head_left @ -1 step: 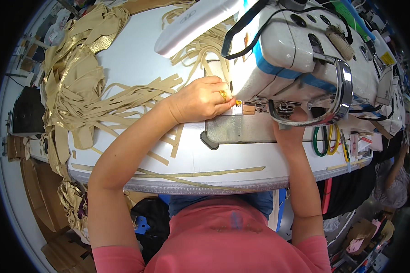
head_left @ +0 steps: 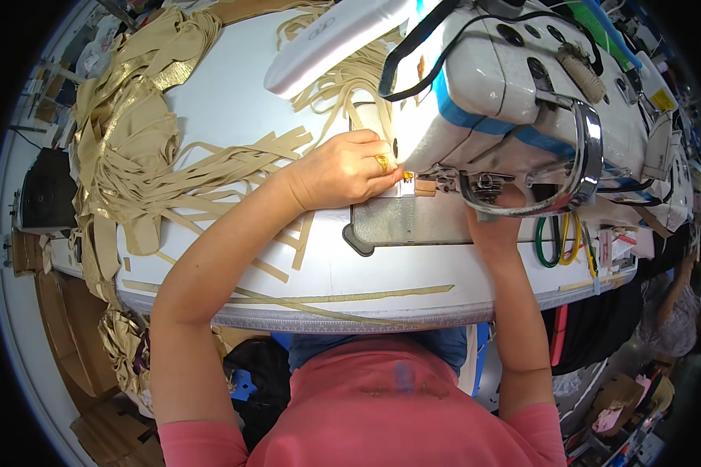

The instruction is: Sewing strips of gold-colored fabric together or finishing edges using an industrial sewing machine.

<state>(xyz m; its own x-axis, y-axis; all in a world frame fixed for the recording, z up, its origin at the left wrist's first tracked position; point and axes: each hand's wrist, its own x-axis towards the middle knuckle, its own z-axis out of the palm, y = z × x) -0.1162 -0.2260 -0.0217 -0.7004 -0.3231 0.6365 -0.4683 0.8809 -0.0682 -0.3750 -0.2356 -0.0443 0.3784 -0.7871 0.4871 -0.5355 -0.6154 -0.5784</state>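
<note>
At the left side of the sewing machine [head_left: 475, 86], my left hand [head_left: 343, 171] is closed, its thumb and forefinger pressed together beside the needle area. What those fingertips pinch, if anything, is hidden. A small tan piece [head_left: 425, 187] lies just right of them, by the presser foot parts [head_left: 446, 178]. My right hand [head_left: 494, 214] reaches under the machine head, behind the curved chrome guard [head_left: 588, 156]. Its fingers are covered by the guard and metal fittings. The metal bed plate [head_left: 405, 222] lies between and below both hands.
Beige fabric strips [head_left: 241, 159] and gold-beige pieces [head_left: 125, 117] are heaped on the left of the white table [head_left: 226, 86]. Thin strips [head_left: 366, 295] lie along its front edge. Green-handled scissors [head_left: 547, 249] sit at the right. A person [head_left: 670, 303] is at far right.
</note>
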